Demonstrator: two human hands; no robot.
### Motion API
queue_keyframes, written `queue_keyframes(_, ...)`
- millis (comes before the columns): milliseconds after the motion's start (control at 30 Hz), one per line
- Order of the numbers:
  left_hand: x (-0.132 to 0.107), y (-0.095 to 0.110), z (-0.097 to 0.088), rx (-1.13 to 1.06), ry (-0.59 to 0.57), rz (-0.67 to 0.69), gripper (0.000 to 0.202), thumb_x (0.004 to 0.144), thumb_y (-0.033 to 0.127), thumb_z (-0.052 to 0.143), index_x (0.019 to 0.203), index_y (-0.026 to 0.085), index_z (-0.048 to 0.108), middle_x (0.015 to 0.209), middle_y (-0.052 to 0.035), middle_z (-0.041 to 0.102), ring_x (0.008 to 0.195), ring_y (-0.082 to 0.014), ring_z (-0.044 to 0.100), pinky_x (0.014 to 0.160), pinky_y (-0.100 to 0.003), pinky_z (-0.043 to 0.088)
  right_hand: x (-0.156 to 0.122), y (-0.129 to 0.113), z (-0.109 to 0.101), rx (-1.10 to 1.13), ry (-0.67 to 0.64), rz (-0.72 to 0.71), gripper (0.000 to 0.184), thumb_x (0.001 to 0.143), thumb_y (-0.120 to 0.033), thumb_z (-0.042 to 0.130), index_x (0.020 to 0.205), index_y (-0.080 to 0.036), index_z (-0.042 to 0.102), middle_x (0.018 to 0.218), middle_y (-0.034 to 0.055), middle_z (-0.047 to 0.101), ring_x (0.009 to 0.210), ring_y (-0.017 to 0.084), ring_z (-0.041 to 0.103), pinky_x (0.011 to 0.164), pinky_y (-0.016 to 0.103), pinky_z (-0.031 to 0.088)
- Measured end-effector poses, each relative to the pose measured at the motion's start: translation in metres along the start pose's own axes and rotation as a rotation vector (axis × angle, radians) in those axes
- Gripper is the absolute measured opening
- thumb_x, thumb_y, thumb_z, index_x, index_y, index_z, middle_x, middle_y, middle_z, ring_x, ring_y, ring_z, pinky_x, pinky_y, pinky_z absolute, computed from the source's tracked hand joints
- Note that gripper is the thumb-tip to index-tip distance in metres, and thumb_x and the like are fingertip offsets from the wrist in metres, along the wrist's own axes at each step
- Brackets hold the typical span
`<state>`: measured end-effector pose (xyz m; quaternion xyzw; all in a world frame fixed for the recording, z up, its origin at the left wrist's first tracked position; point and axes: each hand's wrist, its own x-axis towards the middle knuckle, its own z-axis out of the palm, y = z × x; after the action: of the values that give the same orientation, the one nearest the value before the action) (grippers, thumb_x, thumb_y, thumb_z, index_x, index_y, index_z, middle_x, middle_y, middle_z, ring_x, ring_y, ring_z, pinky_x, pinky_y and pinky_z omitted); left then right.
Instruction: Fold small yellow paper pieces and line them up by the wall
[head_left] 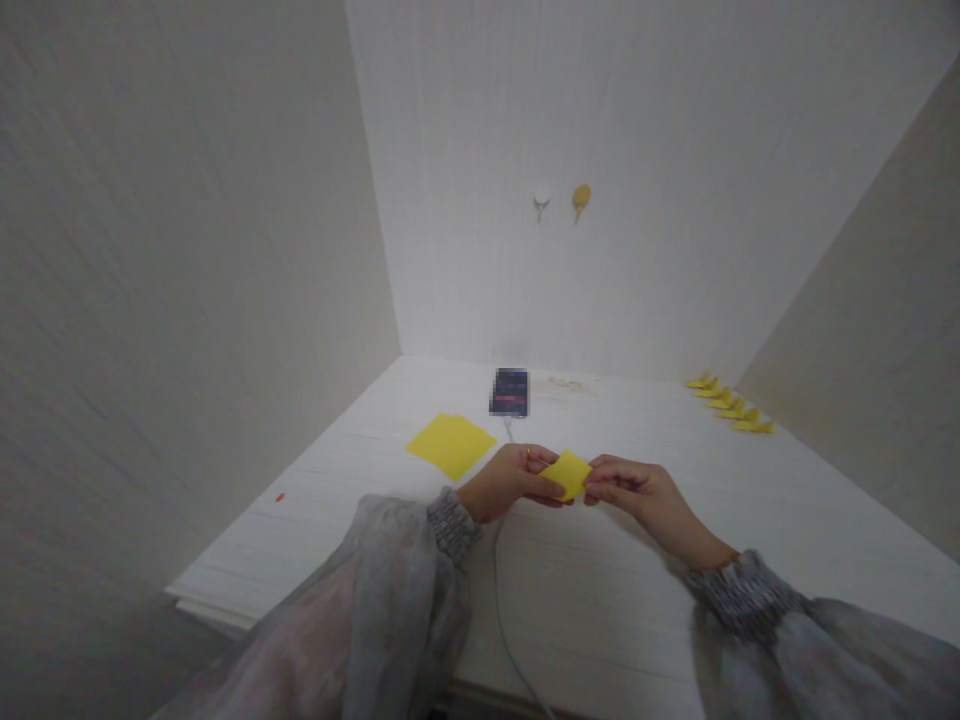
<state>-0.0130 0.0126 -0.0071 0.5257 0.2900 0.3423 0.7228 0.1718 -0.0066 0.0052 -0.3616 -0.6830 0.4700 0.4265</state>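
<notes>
A small yellow square of folded paper (568, 474) is held up between both hands, above the white table. My left hand (521, 475) is closed on its left side, thumb on top and fingers beneath. At the opposite corner, my right hand (628, 485) pinches the paper between thumb and fingertips. Larger yellow paper sheets (452, 445) lie flat to the left of my left hand. Several folded yellow paper pieces (731, 405) with pointed ends stand in a row at the back right.
Behind my hands lies a phone (510, 392) with a blurred screen. Its white cable (497, 590) runs under my left hand to the front edge. A small red bit (280, 497) lies at left. A white hook (541, 200) and a yellow hook (581, 197) are on the back wall.
</notes>
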Motion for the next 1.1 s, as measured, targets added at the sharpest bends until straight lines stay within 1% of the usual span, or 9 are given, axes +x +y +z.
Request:
queue_keyframes(167, 0.0026, -0.0046, -0.0031, 0.009, 0.009, 0.058, 0.045, 0.048, 0.014, 0.072, 0.089, 0.011, 0.054, 0.077, -0.0069, 0.065, 0.067, -0.0139, 0.061, 0.064, -0.026, 0.046, 0.0003, 0.0014, 0.0023, 0.007, 0.05, 0.125, 0.011, 0.065, -0.027, 0.062, 0.066, -0.017, 0.06, 0.06, 0.0006, 0.062, 0.055, 0.012, 0.057, 0.058, 0.025, 0.044)
queue_keyframes(267, 0.0037, -0.0065, -0.0053, 0.007, 0.016, 0.075, 0.049, 0.048, 0.013, 0.073, 0.091, 0.013, 0.049, 0.075, -0.0059, 0.065, 0.065, -0.014, 0.061, 0.063, -0.027, 0.046, -0.0001, 0.0042, 0.0034, 0.027, 0.093, 0.154, 0.011, 0.064, -0.026, 0.063, 0.066, -0.017, 0.057, 0.056, -0.0003, 0.063, 0.053, 0.012, 0.057, 0.057, 0.025, 0.043)
queue_keyframes(467, 0.0033, -0.0064, -0.0061, 0.012, -0.024, 0.074, 0.047, 0.052, 0.013, 0.071, 0.09, 0.014, 0.044, 0.075, -0.006, 0.064, 0.067, -0.0149, 0.061, 0.063, -0.027, 0.046, -0.0008, 0.0035, 0.0054, -0.002, 0.125, 0.19, 0.013, 0.064, -0.028, 0.063, 0.064, -0.017, 0.056, 0.052, -0.0007, 0.063, 0.05, 0.012, 0.057, 0.056, 0.026, 0.043)
queue_keyframes(767, 0.0041, -0.0099, -0.0082, -0.01, -0.071, 0.078, 0.048, 0.051, 0.013, 0.071, 0.091, 0.014, 0.043, 0.078, -0.0071, 0.064, 0.069, -0.0162, 0.061, 0.064, -0.028, 0.045, -0.0009, 0.0023, 0.0066, -0.099, 0.146, 0.217, 0.019, 0.064, -0.035, 0.062, 0.063, -0.016, 0.056, 0.047, -0.0007, 0.061, 0.045, 0.012, 0.055, 0.052, 0.026, 0.041)
queue_keyframes(1000, 0.0033, -0.0088, -0.0069, -0.01, -0.076, 0.068, 0.049, 0.05, 0.01, 0.071, 0.092, 0.013, 0.045, 0.08, -0.007, 0.064, 0.072, -0.0162, 0.061, 0.066, -0.027, 0.045, -0.0001, 0.0075, 0.0065, -0.065, 0.139, 0.209, 0.02, 0.062, -0.035, 0.064, 0.061, -0.017, 0.053, 0.047, -0.0021, 0.059, 0.043, 0.011, 0.053, 0.048, 0.024, 0.039)
queue_keyframes(1100, 0.0015, -0.0064, -0.0058, -0.019, -0.077, 0.039, 0.05, 0.05, 0.009, 0.07, 0.093, 0.014, 0.044, 0.081, -0.007, 0.063, 0.072, -0.0162, 0.061, 0.063, -0.027, 0.045, -0.0005, 0.006, 0.0075, -0.07, 0.145, 0.216, 0.021, 0.061, -0.035, 0.064, 0.06, -0.017, 0.052, 0.046, -0.002, 0.059, 0.042, 0.011, 0.053, 0.047, 0.024, 0.039)
